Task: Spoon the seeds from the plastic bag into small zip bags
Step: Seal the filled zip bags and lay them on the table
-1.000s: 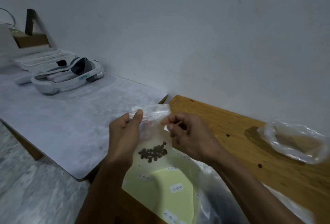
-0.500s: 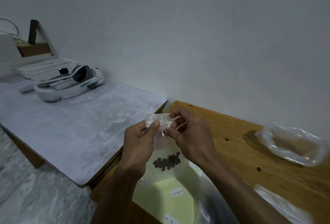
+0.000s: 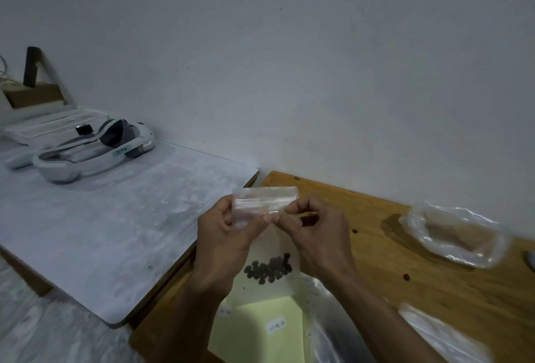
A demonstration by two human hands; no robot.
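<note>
Both thumbs now meet mid-strip — left hand (image 3: pixel 223 235) and right hand (image 3: pixel 317 232) pinching the crinkly clear zip bag (image 3: pixel 265 203), seemingly sealing it.

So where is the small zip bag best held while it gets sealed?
By its top strip, from both sides: the small zip bag hangs upright with the seeds at the bottom, and the left hand and right hand pinch that strip.

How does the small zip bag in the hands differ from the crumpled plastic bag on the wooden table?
The small zip bag is flat and held upright; the crumpled plastic bag lies slumped open on the wooden table. The small zip bag holds dark seeds; the crumpled plastic bag's contents are unclear. Both are clear plastic.
</note>
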